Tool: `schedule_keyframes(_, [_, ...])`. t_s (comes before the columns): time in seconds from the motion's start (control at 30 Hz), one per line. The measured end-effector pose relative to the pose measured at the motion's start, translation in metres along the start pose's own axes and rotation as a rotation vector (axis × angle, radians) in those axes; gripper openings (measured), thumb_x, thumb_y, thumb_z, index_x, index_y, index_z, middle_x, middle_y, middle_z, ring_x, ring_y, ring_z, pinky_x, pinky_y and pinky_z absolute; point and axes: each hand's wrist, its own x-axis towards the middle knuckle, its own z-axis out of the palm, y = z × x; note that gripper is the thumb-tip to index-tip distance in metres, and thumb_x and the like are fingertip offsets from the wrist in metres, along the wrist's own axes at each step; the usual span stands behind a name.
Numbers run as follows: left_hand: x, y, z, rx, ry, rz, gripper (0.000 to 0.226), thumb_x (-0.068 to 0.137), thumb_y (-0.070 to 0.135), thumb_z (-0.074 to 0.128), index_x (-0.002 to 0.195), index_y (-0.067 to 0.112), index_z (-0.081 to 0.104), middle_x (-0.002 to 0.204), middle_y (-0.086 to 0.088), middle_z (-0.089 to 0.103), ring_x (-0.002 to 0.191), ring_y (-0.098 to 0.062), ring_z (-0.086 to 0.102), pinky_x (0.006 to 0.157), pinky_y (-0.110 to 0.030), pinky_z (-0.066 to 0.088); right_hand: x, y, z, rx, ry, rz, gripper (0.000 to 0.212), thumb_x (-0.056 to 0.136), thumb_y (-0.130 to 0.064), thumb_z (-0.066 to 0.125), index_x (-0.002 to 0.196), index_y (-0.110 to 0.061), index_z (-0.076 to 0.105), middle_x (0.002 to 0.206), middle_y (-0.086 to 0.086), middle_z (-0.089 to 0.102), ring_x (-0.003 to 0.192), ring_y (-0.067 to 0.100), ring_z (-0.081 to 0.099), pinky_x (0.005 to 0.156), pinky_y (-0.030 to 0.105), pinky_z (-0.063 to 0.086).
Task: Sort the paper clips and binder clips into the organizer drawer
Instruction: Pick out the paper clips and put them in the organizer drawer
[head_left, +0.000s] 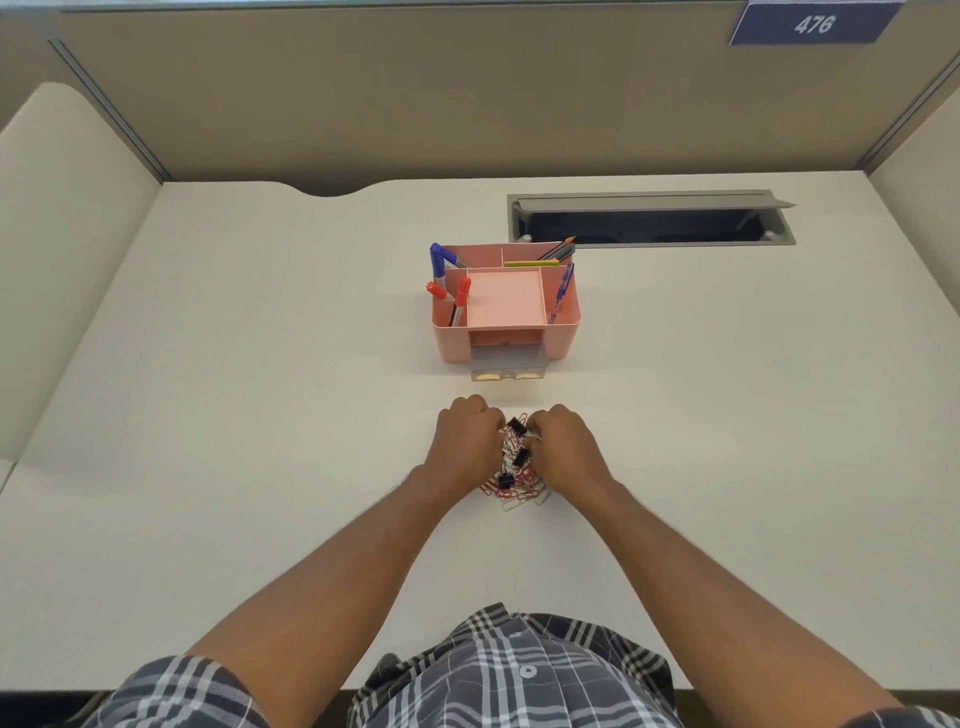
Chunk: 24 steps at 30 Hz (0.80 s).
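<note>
Fingers curled, my left hand (464, 441) and right hand (562, 448) press in on a heap of red paper clips (511, 491) from either side, on the worktop (208, 415). Three black binder clips (520, 457) show in it. Beyond them, the pink organizer (561, 332) has its clear drawer (508, 364) pulled out.

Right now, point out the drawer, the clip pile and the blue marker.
drawer (508, 359): head view, clear pulled-out tray under the pink organizer.
clip pile (515, 480): head view, red paper clips between the hands.
blue marker (437, 261): head view, its cap end.
</note>
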Motion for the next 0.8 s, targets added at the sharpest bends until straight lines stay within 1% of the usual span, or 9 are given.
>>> schedule_keyframes(0.07, [-0.001,0.001,0.0,0.006,0.005,-0.007,0.017,0.09,0.02,0.055,0.1,0.016,0.069,0.101,-0.005,0.06,0.097,-0.028,0.052,0.079,-0.041,0.045,0.001,-0.002,0.002,-0.008,0.002,0.005,0.013,0.087,-0.01,0.057,0.094,-0.01,0.067,0.095,0.012,0.059,0.09,0.031,0.058,0.068,0.032,0.042])
schedule_keyframes(0.23, [-0.001,0.001,-0.001,-0.004,-0.002,-0.021,0.014,0.088,0.017,0.053,0.091,0.017,0.066,0.097,-0.005,0.06,0.094,-0.028,0.051,0.076,-0.039,0.043,0.002,-0.004,0.002,0.031,-0.012,0.032,0.009,0.087,-0.01,0.058,0.091,-0.01,0.066,0.098,0.01,0.06,0.09,0.028,0.057,0.076,0.036,0.047])
schedule_keyframes(0.37, [-0.003,-0.002,0.0,-0.026,0.0,-0.019,0.014,0.088,0.017,0.051,0.088,0.017,0.065,0.094,-0.003,0.058,0.091,-0.027,0.051,0.075,-0.038,0.042,0.001,-0.003,0.001,0.071,-0.023,0.046,0.016,0.083,-0.003,0.049,0.078,-0.014,0.059,0.09,0.007,0.061,0.085,0.026,0.057,0.068,0.032,0.044])
schedule_keyframes(0.43, [-0.005,-0.003,0.0,-0.037,0.006,-0.014,0.013,0.088,0.017,0.049,0.085,0.017,0.062,0.091,-0.003,0.058,0.089,-0.027,0.051,0.073,-0.038,0.041,0.001,-0.003,-0.001,0.101,-0.039,0.05,0.017,0.082,-0.001,0.046,0.077,-0.013,0.058,0.087,0.005,0.062,0.083,0.025,0.057,0.066,0.033,0.044])
schedule_keyframes(0.5, [-0.007,-0.003,-0.001,-0.053,0.006,-0.008,0.013,0.089,0.016,0.048,0.085,0.017,0.061,0.089,-0.002,0.057,0.088,-0.027,0.051,0.072,-0.037,0.039,0.0,0.0,-0.003,0.18,-0.041,0.077,0.018,0.084,-0.002,0.046,0.082,-0.013,0.06,0.085,0.003,0.064,0.082,0.024,0.059,0.069,0.036,0.049])
schedule_keyframes(0.6, [-0.009,-0.006,0.0,-0.084,-0.03,-0.001,0.015,0.088,0.011,0.054,0.099,0.016,0.063,0.099,-0.003,0.06,0.095,-0.027,0.052,0.075,-0.033,0.036,0.0,0.008,-0.005,0.382,-0.03,0.164,0.02,0.09,-0.006,0.048,0.092,-0.017,0.063,0.087,0.0,0.068,0.082,0.02,0.066,0.073,0.038,0.056])
schedule_keyframes(0.67, [-0.01,-0.007,-0.001,-0.13,-0.046,-0.026,0.023,0.088,0.01,0.06,0.11,0.015,0.061,0.108,-0.004,0.062,0.101,-0.026,0.053,0.082,-0.033,0.04,0.0,0.01,-0.007,0.457,-0.024,0.187,0.022,0.094,-0.008,0.046,0.1,-0.017,0.066,0.088,0.0,0.07,0.085,0.019,0.068,0.075,0.038,0.057])
schedule_keyframes(0.73, [-0.009,-0.007,-0.001,-0.165,-0.045,-0.055,0.03,0.087,0.012,0.063,0.117,0.014,0.059,0.113,-0.006,0.063,0.104,-0.026,0.054,0.087,-0.036,0.044,0.0,0.01,-0.01,0.461,-0.027,0.19,0.021,0.094,-0.008,0.05,0.102,-0.014,0.069,0.09,0.0,0.069,0.086,0.018,0.067,0.076,0.033,0.055])
schedule_keyframes(0.8, [-0.009,-0.008,-0.002,-0.186,-0.053,-0.076,0.037,0.084,0.011,0.067,0.119,0.013,0.058,0.112,-0.008,0.064,0.103,-0.028,0.055,0.085,-0.036,0.044,0.0,0.009,-0.012,0.454,-0.032,0.187,0.017,0.093,-0.01,0.056,0.1,-0.013,0.071,0.093,0.0,0.069,0.085,0.017,0.064,0.074,0.027,0.049])
